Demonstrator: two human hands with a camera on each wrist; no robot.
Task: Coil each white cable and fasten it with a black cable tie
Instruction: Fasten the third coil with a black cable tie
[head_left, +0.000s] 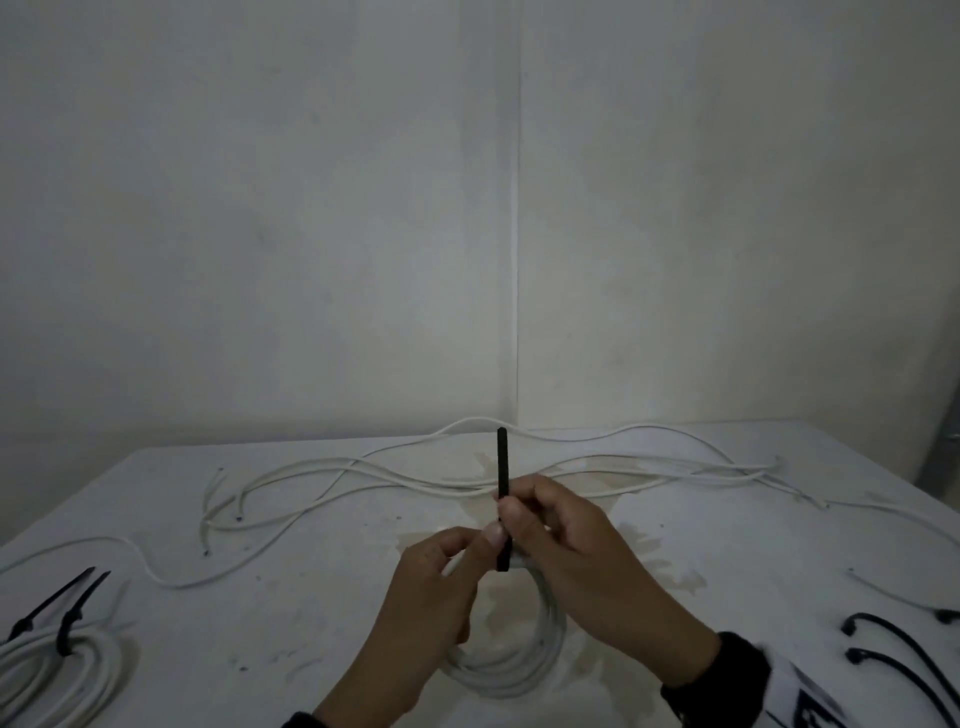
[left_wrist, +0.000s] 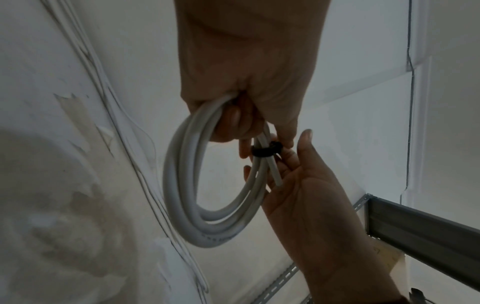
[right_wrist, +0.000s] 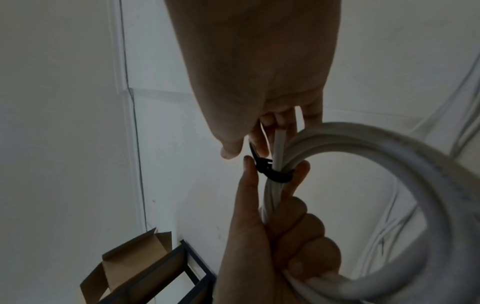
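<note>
Far left on the desk: a tied coil, two black ties round it, tails sticking up. Behind it and across the back: loose cables, several, long and wavy, white, not yet coiled. Centre, held above the desk: the coil in hand, a few turns of white cable, light, springy by the look of it, likely to unwind if let go. Left hand: fingers curled round the bundled turns just beside the tie, thumb against the tie's head. Tie: thin, stiff black strap, already looped narrow round the turns, its tail standing upright past the hands in the head view. Right hand: fingers pinching that tail just above the head, placed to draw it tight. Best hold, I judge: the turns gripped beside the loop, the tail taken close to the head, since the smooth strap may slip. Far right: spare ties, black, curved, lying on the desk.
</note>
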